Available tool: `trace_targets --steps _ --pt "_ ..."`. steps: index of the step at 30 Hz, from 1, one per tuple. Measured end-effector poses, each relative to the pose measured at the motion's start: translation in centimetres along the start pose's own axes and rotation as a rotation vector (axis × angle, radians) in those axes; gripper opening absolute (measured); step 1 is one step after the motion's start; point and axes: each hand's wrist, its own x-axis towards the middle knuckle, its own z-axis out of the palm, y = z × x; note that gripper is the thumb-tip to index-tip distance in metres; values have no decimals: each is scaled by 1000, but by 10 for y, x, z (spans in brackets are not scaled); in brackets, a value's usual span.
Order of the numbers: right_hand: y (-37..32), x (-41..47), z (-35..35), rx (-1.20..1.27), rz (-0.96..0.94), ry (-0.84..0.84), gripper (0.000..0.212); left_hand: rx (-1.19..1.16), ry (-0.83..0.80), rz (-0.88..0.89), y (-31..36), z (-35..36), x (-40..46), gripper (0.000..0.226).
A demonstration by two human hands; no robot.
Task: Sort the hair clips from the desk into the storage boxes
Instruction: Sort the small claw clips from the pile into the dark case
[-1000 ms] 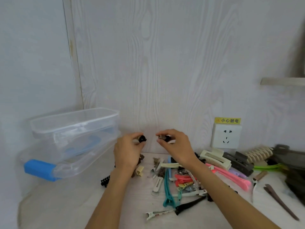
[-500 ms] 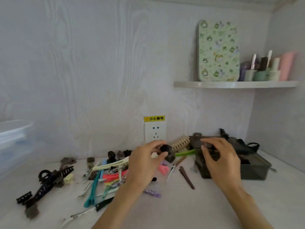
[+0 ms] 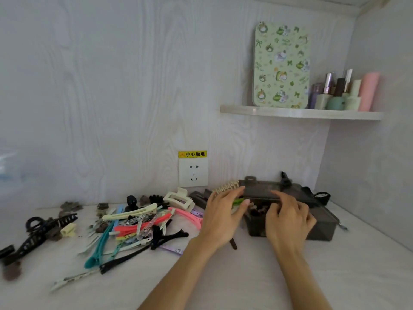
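Observation:
A dark translucent storage box (image 3: 321,231) stands on the desk at the right, its lid (image 3: 263,191) raised behind it. Small dark clips (image 3: 259,211) lie inside. My left hand (image 3: 223,217) reaches over the box's left rim with straight fingers and nothing visible in it. My right hand (image 3: 288,220) hovers over the opening with fingers curled downward; whether they hold anything is hidden. A pile of coloured hair clips (image 3: 138,222) lies on the desk to the left, and black claw clips (image 3: 47,229) lie farther left.
A wall socket (image 3: 193,173) sits behind the pile. A beige claw clip (image 3: 178,198) and a toothed beige clip (image 3: 225,187) lie near the box. A shelf (image 3: 301,113) with bottles and a tin hangs above. Clear boxes (image 3: 6,166) blur at the left edge.
The view swung right from the clear boxes to the dark box. Both hands, each pinching a small dark clip before, moved right and down over the dark box; those clips no longer show.

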Motion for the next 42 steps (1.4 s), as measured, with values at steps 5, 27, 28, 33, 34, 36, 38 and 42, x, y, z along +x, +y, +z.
trace_targets --steps 5,27,28,33,34,36,38,42 --pt "-11 -7 5 -39 -208 37 26 74 -7 18 -15 -67 -21 34" --pt "-212 -72 168 -335 -741 -965 50 590 -94 -486 -163 -200 -76 34" --pt "-213 -75 169 -341 -744 -956 51 587 -85 -485 -162 -199 -76 32" --pt "-211 -87 172 -71 -668 -728 43 595 40 -509 -159 -201 -75 25" --pt "-209 -89 172 -11 -648 -689 43 587 67 -509 -158 -201 -75 25" --pt "-206 -90 173 97 -630 -624 42 585 132 -499 -157 -201 -75 25" --pt "-206 -91 172 227 -614 -564 41 577 221 -466 -156 -201 -75 25" --pt "-210 -86 157 574 -441 -419 34 502 387 -386 -151 -201 -72 31"
